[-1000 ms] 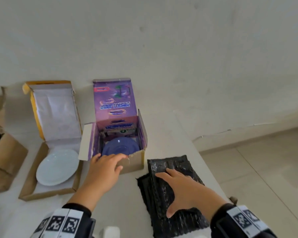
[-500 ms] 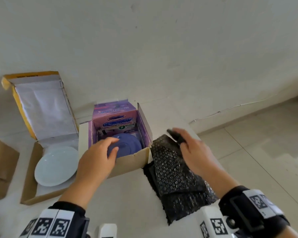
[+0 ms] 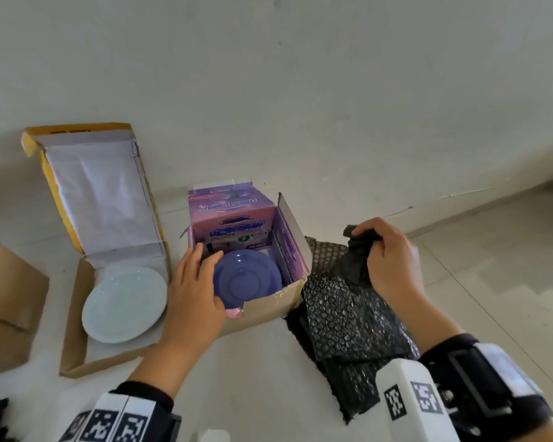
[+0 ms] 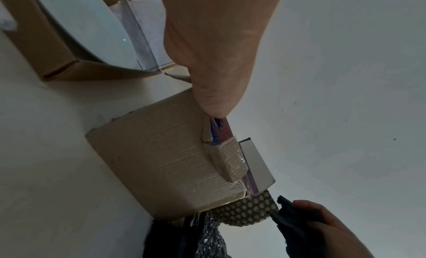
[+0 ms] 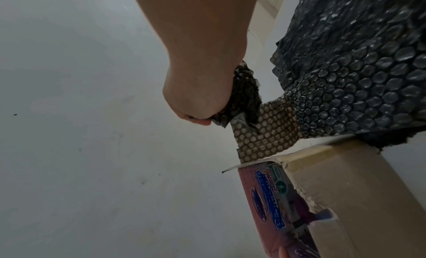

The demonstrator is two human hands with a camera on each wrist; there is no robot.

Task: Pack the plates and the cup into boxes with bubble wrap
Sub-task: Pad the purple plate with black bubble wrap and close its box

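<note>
A white tabletop point(image 3: 262, 362) runs up to a plain off-white wall point(image 3: 300, 90); at about three o'clock the table ends and pale floor tiles point(image 3: 498, 282) begin, meeting the wall along a low skirting.

At the centre stands the purple box point(image 3: 296, 250), flaps open, with the blue plate point(image 3: 248, 283) lying flat on its bottom. The left hand point(image 3: 192, 298) rests over the box's near-left corner, fingers fairly straight and reaching inside to the plate's left rim, the thumb over the front wall (whether it actually presses the plate cannot be told).

At nine o'clock from that box lies the yellow-edged box point(image 3: 74, 339), its lid propped upright against the wall, the white plate point(image 3: 125, 304) flat inside. Further left, part of a brown carton point(image 3: 10, 301) shows.

At three o'clock, touching the purple box's right side, the black bubble wrap point(image 3: 345, 320) lies folded on the table. The right hand point(image 3: 387, 263) has its fingers curled tightly round the wrap's far end, which is raised off the surface while the rest stays down.

No cup is identifiable in any view.
</note>
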